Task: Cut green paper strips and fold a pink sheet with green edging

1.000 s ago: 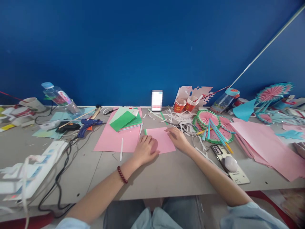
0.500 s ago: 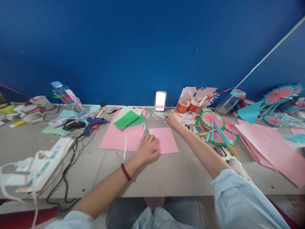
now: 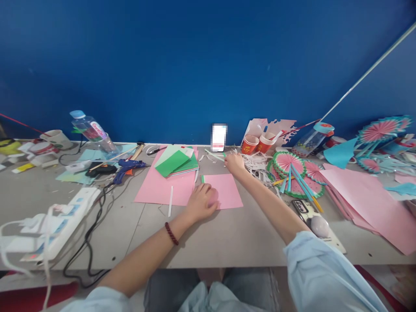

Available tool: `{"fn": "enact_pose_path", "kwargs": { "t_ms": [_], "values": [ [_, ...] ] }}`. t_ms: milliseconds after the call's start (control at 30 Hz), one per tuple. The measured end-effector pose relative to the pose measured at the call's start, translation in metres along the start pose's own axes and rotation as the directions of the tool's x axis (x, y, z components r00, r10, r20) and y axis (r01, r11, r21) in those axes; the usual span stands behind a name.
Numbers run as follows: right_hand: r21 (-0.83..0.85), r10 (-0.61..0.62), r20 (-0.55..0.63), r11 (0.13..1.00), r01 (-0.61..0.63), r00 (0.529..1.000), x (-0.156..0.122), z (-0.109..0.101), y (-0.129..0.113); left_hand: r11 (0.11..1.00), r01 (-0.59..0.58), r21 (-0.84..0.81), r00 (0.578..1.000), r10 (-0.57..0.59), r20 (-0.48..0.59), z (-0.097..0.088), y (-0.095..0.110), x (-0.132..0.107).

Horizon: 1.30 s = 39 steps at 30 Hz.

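Note:
My left hand (image 3: 202, 203) rests on a small pink sheet of paper (image 3: 230, 190), fingers curled around a rounded pink object (image 3: 213, 197) whose kind is unclear. Along the sheet's upper left edge runs a narrow green strip (image 3: 203, 178). Farther forward, my right hand (image 3: 234, 164) is closed at the end of a thin pale green strip (image 3: 214, 154); its fingertips are partly hidden. Left of my left hand lies a larger pink sheet (image 3: 151, 188), bearing green paper pieces (image 3: 173, 164) and a white strip (image 3: 170, 201).
Red paper cups (image 3: 250, 144), white paper scraps (image 3: 256, 162) and watermelon-patterned paper fans (image 3: 289, 164) stand or lie to the right. Pink sheets (image 3: 367, 195) and a phone (image 3: 320, 225) are farther right. On the left are a blue glue gun (image 3: 128, 168), power strip (image 3: 68, 221) and bottle (image 3: 89, 127).
My right hand has shifted very slightly left, and its forearm has moved a little left, showing more of the phone. My left hand has stayed in place.

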State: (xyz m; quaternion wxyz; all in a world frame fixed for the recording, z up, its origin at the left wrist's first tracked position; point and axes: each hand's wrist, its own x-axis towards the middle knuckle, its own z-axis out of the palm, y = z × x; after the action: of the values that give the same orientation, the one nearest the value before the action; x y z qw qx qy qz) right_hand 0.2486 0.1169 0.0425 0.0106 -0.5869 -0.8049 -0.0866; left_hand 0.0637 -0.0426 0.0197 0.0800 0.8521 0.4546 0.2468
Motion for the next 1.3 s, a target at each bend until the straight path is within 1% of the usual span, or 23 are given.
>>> {"fn": "enact_pose_path", "kwargs": {
  "t_ms": [133,267,367,467,533,567,600,633,700,800,833,900,967,1067,1133,1200,1267,1300],
  "values": [
    [0.021,0.019,0.014,1.0,-0.019,1.0,-0.001,0.0,-0.001,1.0,-0.012,-0.012,1.0,0.012,-0.007,0.0,0.0,0.0],
    [0.046,-0.001,-0.006,0.999,0.001,1.0,-0.005,-0.002,-0.006,0.999,-0.023,-0.025,1.0,0.022,-0.016,-0.002,0.001,0.0],
    [0.069,0.012,-0.022,0.998,-0.01,1.0,-0.007,-0.005,-0.007,0.999,-0.022,-0.032,0.999,0.021,-0.03,-0.002,0.001,0.0],
    [0.106,0.071,-0.046,0.992,-0.066,0.996,-0.008,-0.011,-0.004,0.999,-0.029,-0.046,0.997,0.026,-0.073,-0.003,0.0,0.001],
    [0.222,0.153,-0.073,0.966,-0.133,0.986,-0.011,-0.018,-0.001,0.998,-0.048,-0.05,0.991,0.041,-0.129,-0.003,0.001,0.001],
    [0.313,0.189,-0.083,0.937,-0.155,0.978,-0.013,-0.022,0.0,0.997,-0.056,-0.046,0.985,0.048,-0.165,-0.004,0.001,0.001],
    [0.408,0.203,-0.089,0.9,-0.15,0.975,-0.017,-0.027,0.001,0.997,-0.061,-0.038,0.978,0.053,-0.203,-0.004,0.001,0.001],
    [0.496,0.19,-0.093,0.86,-0.12,0.977,-0.021,-0.032,0.001,0.998,-0.062,-0.025,0.97,0.054,-0.239,-0.005,0.002,0.001],
    [0.631,0.102,-0.098,0.775,-0.018,0.99,-0.035,-0.043,-0.001,0.999,-0.049,0.009,0.95,0.05,-0.307,-0.007,0.002,0.001],
    [0.747,-0.028,-0.061,0.662,0.065,0.998,-0.062,-0.057,-0.01,0.998,-0.018,0.066,0.92,0.043,-0.39,-0.009,0.004,0.001],
    [0.774,-0.087,-0.042,0.627,0.088,0.995,-0.073,-0.06,-0.013,0.996,-0.023,0.083,0.914,0.055,-0.401,-0.009,0.004,0.001],
    [0.843,-0.194,0.01,0.53,0.096,0.981,-0.092,-0.061,-0.019,0.993,-0.064,0.104,0.919,0.1,-0.383,-0.01,0.007,0.001],
    [0.917,-0.289,0.074,0.395,0.048,0.955,-0.107,-0.059,-0.022,0.987,-0.123,0.099,0.93,0.15,-0.337,-0.011,0.01,0.001],
    [0.974,-0.326,0.16,0.207,-0.095,0.932,-0.122,-0.052,-0.023,0.982,-0.17,0.087,0.943,0.188,-0.275,-0.012,0.013,-0.001],
    [0.97,-0.325,0.24,0.124,-0.21,0.915,-0.129,-0.048,-0.024,0.976,-0.197,0.092,0.948,0.214,-0.236,-0.012,0.014,-0.001],
    [0.95,-0.34,0.308,0.053,-0.308,0.889,-0.136,-0.045,-0.025,0.967,-0.238,0.091,0.944,0.252,-0.214,-0.011,0.014,-0.002],
    [0.927,-0.396,0.343,-0.006,-0.376,0.852,-0.142,-0.044,-0.026,0.954,-0.287,0.087,0.933,0.299,-0.201,-0.011,0.013,-0.002],
    [0.919,-0.426,0.348,-0.019,-0.393,0.835,-0.145,-0.043,-0.025,0.95,-0.301,0.084,0.929,0.311,-0.201,-0.011,0.012,-0.003]
  ]
}}
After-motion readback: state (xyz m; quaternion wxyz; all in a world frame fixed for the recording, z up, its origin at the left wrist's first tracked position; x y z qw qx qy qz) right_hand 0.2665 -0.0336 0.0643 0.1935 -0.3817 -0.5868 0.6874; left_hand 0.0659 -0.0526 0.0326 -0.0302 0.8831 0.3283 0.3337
